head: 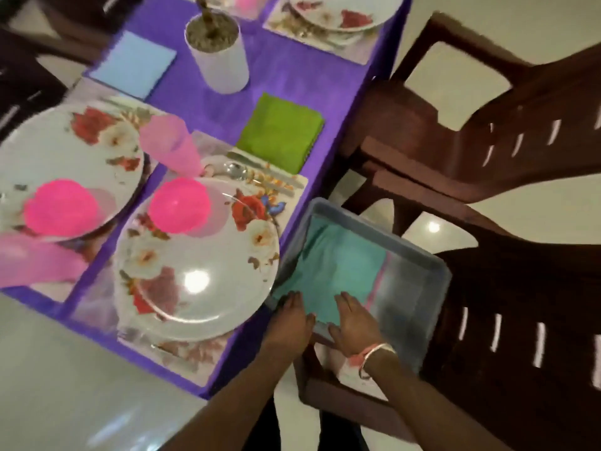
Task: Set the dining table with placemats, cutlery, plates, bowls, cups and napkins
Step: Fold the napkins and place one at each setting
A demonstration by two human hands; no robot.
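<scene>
A grey plastic bin (419, 252) rests on a brown chair beside the table and holds a folded teal napkin (338, 262). My left hand (291, 315) and my right hand (353, 322) both lie on the napkin's near edge, fingers fairly straight. On the purple tablecloth (286, 76) stand floral plates (195, 271) on placemats, each with a pink bowl (179, 205). A pink cup (169, 141) lies between two plates. A green napkin (279, 133) and a light blue napkin (135, 66) lie flat on the cloth. Cutlery (260, 177) rests beyond the near plate.
A white pot (221, 56) with a plant stands mid-table. Two brown chairs (487, 131) crowd the table's right side. A second plate (68, 167) with a pink bowl sits at left, another plate (341, 11) at the far end. Pale tiled floor lies below.
</scene>
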